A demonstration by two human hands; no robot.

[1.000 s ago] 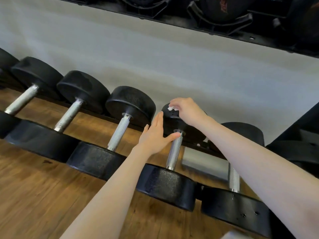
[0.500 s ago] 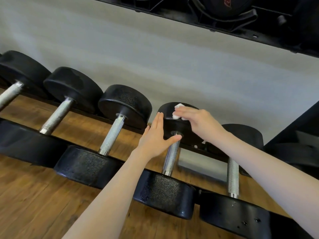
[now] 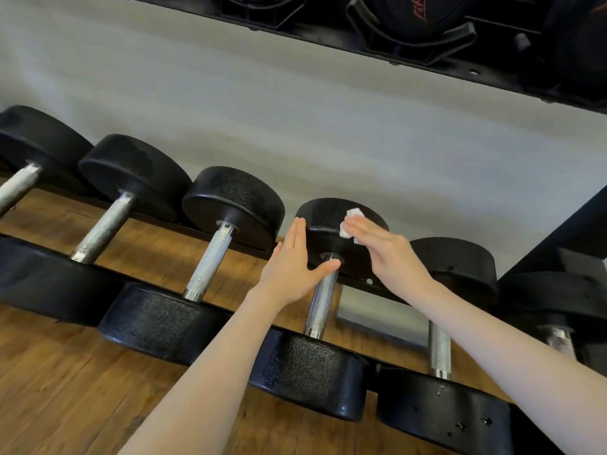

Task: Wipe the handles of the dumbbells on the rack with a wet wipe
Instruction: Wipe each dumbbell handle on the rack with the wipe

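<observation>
The right hand (image 3: 384, 247) now lies flat, pressing the wet wipe (image 3: 350, 222) onto the far weight head (image 3: 328, 221), its grip wide, while the left hand (image 3: 292, 264) stays open against it, so the handle (image 3: 323, 300) seems still unwiped.

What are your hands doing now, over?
Left hand open against dumbbell. Right hand flat, pressing wet wipe on its far head. Handle untouched. Nothing blocking.
</observation>
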